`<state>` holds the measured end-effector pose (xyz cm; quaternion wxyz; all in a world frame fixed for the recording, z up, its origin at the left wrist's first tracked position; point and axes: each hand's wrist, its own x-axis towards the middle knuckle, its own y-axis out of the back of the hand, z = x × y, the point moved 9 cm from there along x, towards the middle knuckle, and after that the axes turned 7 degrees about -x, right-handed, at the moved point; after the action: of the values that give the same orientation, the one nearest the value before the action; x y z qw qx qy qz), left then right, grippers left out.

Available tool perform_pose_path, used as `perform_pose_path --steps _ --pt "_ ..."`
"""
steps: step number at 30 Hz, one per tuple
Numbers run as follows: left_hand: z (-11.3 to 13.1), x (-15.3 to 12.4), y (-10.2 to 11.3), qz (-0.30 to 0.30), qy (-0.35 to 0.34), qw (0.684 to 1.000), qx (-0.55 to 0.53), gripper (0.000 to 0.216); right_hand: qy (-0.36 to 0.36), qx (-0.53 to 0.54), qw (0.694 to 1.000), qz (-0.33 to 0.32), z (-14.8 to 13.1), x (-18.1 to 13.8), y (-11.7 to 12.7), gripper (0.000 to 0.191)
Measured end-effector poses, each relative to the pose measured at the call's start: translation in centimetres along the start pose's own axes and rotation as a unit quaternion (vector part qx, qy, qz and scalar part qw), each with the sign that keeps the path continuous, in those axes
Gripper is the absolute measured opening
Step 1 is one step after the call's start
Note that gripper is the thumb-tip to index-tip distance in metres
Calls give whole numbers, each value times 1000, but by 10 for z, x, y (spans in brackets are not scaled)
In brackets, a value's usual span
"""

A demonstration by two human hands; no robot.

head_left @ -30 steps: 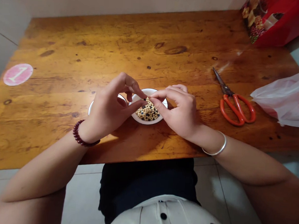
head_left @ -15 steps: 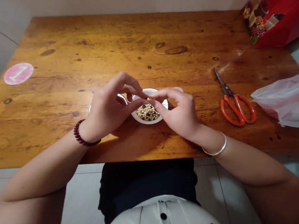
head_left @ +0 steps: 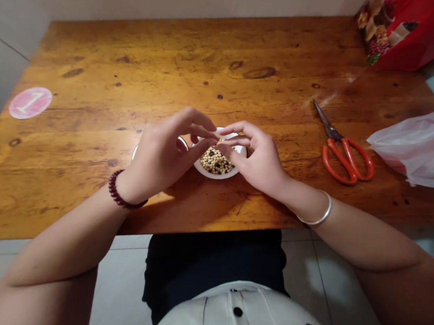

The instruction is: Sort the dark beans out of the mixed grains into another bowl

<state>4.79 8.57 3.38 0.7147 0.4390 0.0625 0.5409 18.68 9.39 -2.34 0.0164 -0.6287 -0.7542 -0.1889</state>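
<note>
A small white bowl (head_left: 235,172) of pale and dark beans (head_left: 215,162) sits near the front edge of the wooden table (head_left: 209,72). My left hand (head_left: 165,156) hovers at its left rim, thumb and fingertips pinched over the beans. My right hand (head_left: 260,161) comes in from the right, its thumb and fingers pinched together just above the beans and almost touching the left fingertips. What either pinch holds is too small to make out. A second white bowl (head_left: 135,152) lies mostly hidden under my left hand.
Orange-handled scissors (head_left: 343,152) lie to the right of the bowls. A white and red plastic bag (head_left: 421,146) sits at the right edge, a red printed bag (head_left: 400,29) at the far right corner. A pink round sticker with "1" (head_left: 30,103) marks the left side.
Both hands have lifted slightly off the beans and the right fingers have curled up more. The view has shifted a little to the left and down.
</note>
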Motion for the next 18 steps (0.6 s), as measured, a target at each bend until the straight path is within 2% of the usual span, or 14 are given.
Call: perform_pose_path --steps 5,8,13,18 --pt "11 2 0 -31 -82 986 140 13 19 -92 994 50 0 -1 9 15" --pt "14 2 -1 -38 -104 978 177 13 38 -135 989 49 -8 -1 9 18" --pt "20 -2 1 0 -119 987 109 8 58 -107 993 -11 -13 -3 -1 22" --pt "28 -2 10 29 -114 990 73 4 58 -94 994 12 -13 -4 2 15"
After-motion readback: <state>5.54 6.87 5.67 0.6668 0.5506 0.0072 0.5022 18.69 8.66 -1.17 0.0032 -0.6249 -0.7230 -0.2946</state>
